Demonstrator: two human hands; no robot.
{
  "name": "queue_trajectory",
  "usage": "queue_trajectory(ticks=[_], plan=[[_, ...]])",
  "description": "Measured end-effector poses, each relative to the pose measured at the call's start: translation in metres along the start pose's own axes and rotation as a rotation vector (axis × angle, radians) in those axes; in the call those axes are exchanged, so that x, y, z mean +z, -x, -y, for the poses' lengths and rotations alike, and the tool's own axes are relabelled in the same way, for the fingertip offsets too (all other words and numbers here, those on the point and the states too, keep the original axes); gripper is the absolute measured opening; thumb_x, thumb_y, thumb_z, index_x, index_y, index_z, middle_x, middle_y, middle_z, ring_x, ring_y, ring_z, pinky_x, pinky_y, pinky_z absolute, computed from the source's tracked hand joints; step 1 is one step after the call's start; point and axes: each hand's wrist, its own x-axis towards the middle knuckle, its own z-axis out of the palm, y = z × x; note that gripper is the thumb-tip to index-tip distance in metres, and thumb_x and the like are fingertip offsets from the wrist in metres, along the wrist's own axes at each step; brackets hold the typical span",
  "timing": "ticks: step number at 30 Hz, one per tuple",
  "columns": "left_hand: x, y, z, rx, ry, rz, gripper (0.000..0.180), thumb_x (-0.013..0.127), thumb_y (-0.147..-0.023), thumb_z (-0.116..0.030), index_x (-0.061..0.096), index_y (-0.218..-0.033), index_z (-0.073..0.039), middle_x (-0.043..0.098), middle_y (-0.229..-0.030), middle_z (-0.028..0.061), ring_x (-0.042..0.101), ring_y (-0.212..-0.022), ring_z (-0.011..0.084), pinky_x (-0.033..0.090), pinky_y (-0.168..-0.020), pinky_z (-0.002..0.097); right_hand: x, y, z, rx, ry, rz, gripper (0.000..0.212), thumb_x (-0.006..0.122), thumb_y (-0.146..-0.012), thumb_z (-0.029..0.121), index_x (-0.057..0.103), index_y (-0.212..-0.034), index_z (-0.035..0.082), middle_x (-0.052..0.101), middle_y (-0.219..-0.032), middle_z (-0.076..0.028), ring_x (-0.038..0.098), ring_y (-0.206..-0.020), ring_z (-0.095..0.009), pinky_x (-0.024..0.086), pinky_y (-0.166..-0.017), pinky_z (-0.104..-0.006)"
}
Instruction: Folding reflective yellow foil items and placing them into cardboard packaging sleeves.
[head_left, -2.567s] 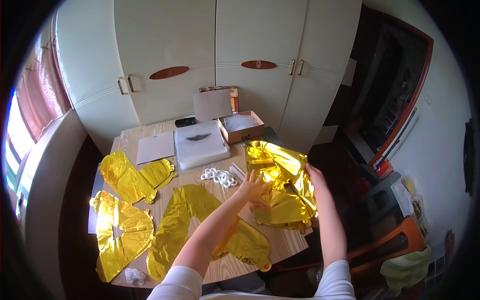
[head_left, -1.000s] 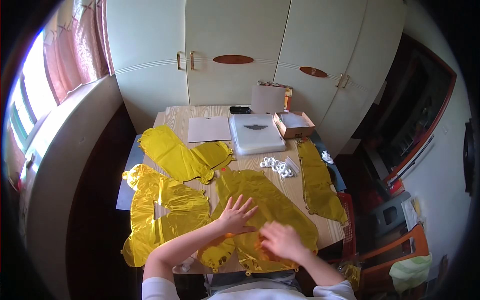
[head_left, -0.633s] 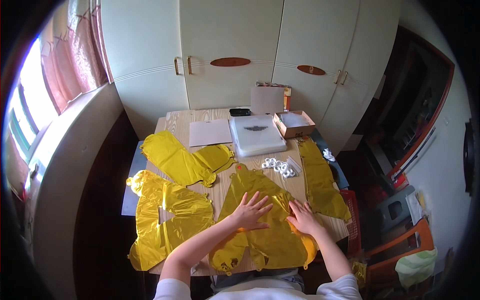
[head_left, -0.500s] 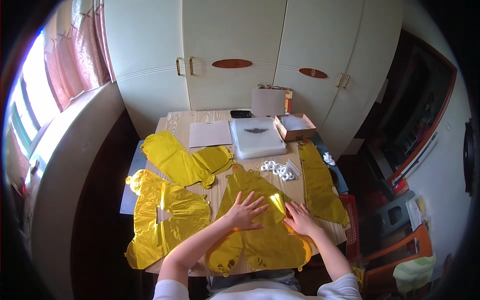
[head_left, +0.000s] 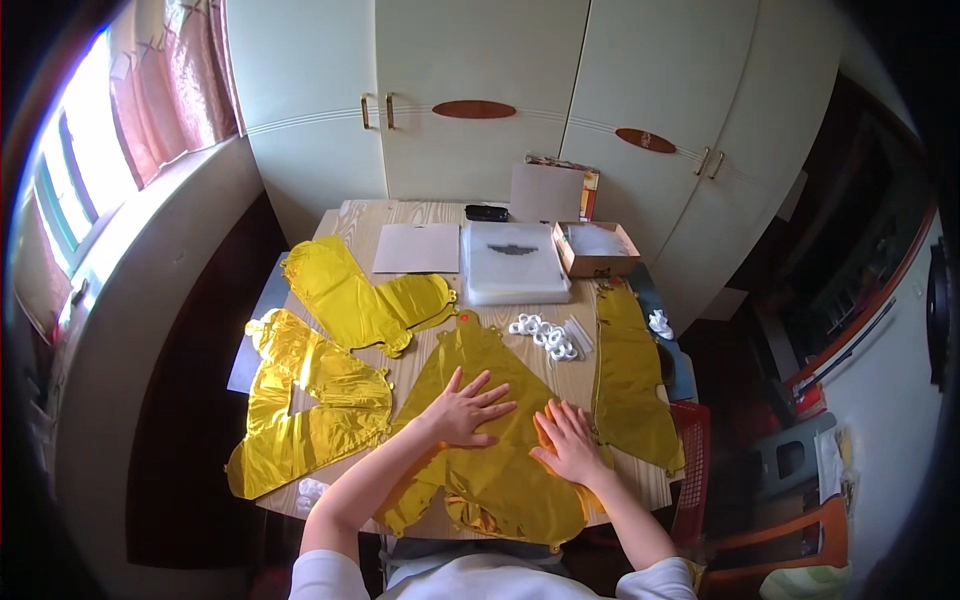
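A flat gold foil balloon (head_left: pixel 475 362), narrow at its far end and split into two legs at its near end, lies on the table in front of me. My left hand (head_left: pixel 465 412) rests palm down on its middle, fingers spread. Beside it, my right hand (head_left: pixel 570 445) lies open on the balloon's right side, fingers stretched out. At the left is a shinier, creased gold foil balloon (head_left: pixel 265 450) with a gap in its middle. Beyond that lies another gold foil balloon (head_left: pixel 335 290), bent in shape. A long gold foil balloon (head_left: pixel 630 370) lies along the right edge.
White ribbon rolls (head_left: pixel 545 335) sit past the balloon. Farther back are a clear plastic case (head_left: pixel 515 275), a cardboard box (head_left: pixel 600 262), a pale sheet (head_left: pixel 415 248) and a black case (head_left: pixel 487 213). A red basket (head_left: pixel 692 455) stands at the right, crumpled white stuff (head_left: pixel 311 492) near my left forearm.
My right hand has slid left and toward me, closer to my left hand. The balloon's near legs have shifted left, and the bright crease by my right hand is gone. The view has tilted slightly.
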Motion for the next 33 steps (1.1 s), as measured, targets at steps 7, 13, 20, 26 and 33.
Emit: queue_trajectory(ticks=[7,13,20,26,33], plan=[[0.0,0.001,0.005,0.02,0.0,-0.024,0.077,0.041,-0.087,-0.071,0.028,-0.152,-0.033,0.026,-0.159,0.0024,0.018,-0.147,0.0365,0.008,-0.112,0.0685,-0.001,0.0,-0.002,0.012,-0.018,0.007,0.067,0.046,-0.094,0.058,0.046,-0.142,0.011,0.036,-0.151,-0.017,0.03,-0.142,-0.035,0.019,-0.115,-0.0549],[0.002,-0.002,0.003,0.029,-0.003,-0.038,0.078,0.041,-0.087,-0.071,0.029,-0.152,-0.031,0.026,-0.159,0.0011,0.017,-0.147,0.0365,0.007,-0.113,0.0679,-0.002,0.0,-0.003,-0.003,-0.086,-0.06,0.056,0.06,-0.091,0.044,0.052,-0.131,0.006,0.039,-0.149,-0.018,0.034,-0.139,-0.037,0.022,-0.114,-0.0546],[-0.007,0.002,-0.002,0.014,0.037,-0.012,0.076,0.04,-0.089,-0.07,0.028,-0.152,-0.029,0.027,-0.158,0.0038,0.014,-0.147,0.0369,0.003,-0.115,0.065,-0.005,-0.001,-0.005,-0.028,-0.1,-0.091,0.052,0.063,-0.09,0.04,0.053,-0.126,0.004,0.04,-0.148,-0.02,0.034,-0.138,-0.038,0.023,-0.114,-0.055],[-0.026,0.021,0.038,-0.268,0.152,-0.165,0.07,0.05,-0.092,-0.053,0.037,-0.147,-0.012,0.035,-0.153,0.0105,0.025,-0.144,0.0329,0.015,-0.119,0.0512,-0.046,-0.07,0.03,-0.148,-0.147,-0.034,0.053,0.06,-0.092,0.04,0.052,-0.131,0.005,0.043,-0.146,-0.017,0.039,-0.136,-0.036,0.028,-0.113,-0.0497],[-0.02,0.106,0.155,-0.764,0.158,-0.377,0.048,0.058,-0.081,-0.017,0.055,-0.127,-0.004,0.058,-0.129,0.0153,0.054,-0.12,0.0334,0.043,-0.1,0.043,-0.011,-0.247,0.112,-0.359,-0.102,0.135,0.046,0.06,-0.092,0.033,0.054,-0.128,0.005,0.058,-0.13,-0.013,0.054,-0.123,-0.03,0.043,-0.103,-0.0412]])
